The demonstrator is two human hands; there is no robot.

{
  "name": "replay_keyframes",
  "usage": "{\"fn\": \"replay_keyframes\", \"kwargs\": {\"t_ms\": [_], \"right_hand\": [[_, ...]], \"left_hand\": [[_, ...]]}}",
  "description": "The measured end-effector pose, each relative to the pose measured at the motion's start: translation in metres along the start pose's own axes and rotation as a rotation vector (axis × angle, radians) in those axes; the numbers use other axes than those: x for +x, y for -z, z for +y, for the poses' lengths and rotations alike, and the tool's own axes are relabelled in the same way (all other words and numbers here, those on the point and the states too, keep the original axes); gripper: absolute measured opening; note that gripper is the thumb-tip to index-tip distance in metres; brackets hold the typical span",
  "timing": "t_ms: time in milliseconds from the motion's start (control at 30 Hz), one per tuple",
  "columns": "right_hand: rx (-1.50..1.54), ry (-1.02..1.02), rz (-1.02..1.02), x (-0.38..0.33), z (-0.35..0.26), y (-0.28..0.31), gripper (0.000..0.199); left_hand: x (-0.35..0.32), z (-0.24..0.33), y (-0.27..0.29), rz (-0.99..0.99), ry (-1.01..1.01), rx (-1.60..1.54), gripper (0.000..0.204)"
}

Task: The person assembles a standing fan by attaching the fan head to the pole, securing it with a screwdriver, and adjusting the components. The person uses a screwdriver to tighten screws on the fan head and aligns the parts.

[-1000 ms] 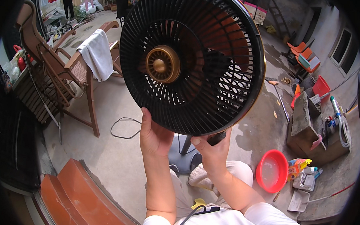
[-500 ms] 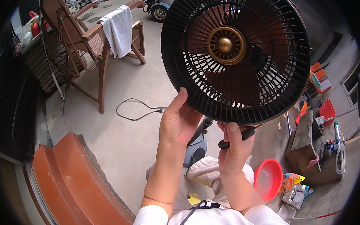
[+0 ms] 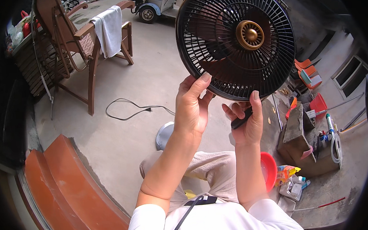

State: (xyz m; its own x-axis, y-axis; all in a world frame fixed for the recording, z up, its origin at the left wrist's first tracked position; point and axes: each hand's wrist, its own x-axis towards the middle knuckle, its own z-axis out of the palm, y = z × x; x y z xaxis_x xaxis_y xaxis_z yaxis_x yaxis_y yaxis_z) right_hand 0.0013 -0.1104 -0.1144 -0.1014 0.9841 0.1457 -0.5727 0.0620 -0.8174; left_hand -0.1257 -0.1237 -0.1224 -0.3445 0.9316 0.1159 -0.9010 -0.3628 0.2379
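Observation:
A round black fan head [image 3: 235,43] with a wire-style plastic grille, dark blades and a gold hub is held up in front of me. My left hand [image 3: 194,106] grips its lower left rim with the fingers spread along the edge. My right hand [image 3: 246,122] supports the bottom of the rim, thumb up on the grille. A thin black tool handle [image 3: 240,120] lies across the right palm. The fan's grey round base [image 3: 165,134] lies on the floor beyond my knees.
A wooden recliner chair [image 3: 74,45] with a white towel [image 3: 109,29] stands at upper left. A black power cord [image 3: 136,111] lies on the concrete. A red bowl [image 3: 269,169], bottles [image 3: 293,184], a wooden crate [image 3: 304,142] and tools sit right. Orange steps [image 3: 67,183] lie at lower left.
The fan head has shifted right and upward in view, and turned a little. Both hands stay on its lower rim; my left fingers now reach further along the edge.

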Motion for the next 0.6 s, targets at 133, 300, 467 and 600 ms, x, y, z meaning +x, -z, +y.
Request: {"fn": "replay_keyframes", "kwargs": {"t_ms": [133,300,467,600], "right_hand": [[-0.007,-0.047,-0.021,0.007,-0.009,0.002,0.028],[-0.01,-0.107,-0.01,0.014,-0.017,-0.003,0.035],[-0.026,-0.133,-0.013,0.021,-0.017,-0.003,0.035],[0.008,-0.076,-0.033,0.021,-0.01,0.001,0.032]], "left_hand": [[0.002,-0.001,-0.014,0.059,-0.013,0.082,0.017],[0.006,0.004,-0.025,0.069,0.02,0.219,0.019],[0.01,0.008,-0.028,0.029,0.022,0.249,0.021],[0.006,0.0,-0.023,-0.002,-0.017,0.19,0.024]]}}
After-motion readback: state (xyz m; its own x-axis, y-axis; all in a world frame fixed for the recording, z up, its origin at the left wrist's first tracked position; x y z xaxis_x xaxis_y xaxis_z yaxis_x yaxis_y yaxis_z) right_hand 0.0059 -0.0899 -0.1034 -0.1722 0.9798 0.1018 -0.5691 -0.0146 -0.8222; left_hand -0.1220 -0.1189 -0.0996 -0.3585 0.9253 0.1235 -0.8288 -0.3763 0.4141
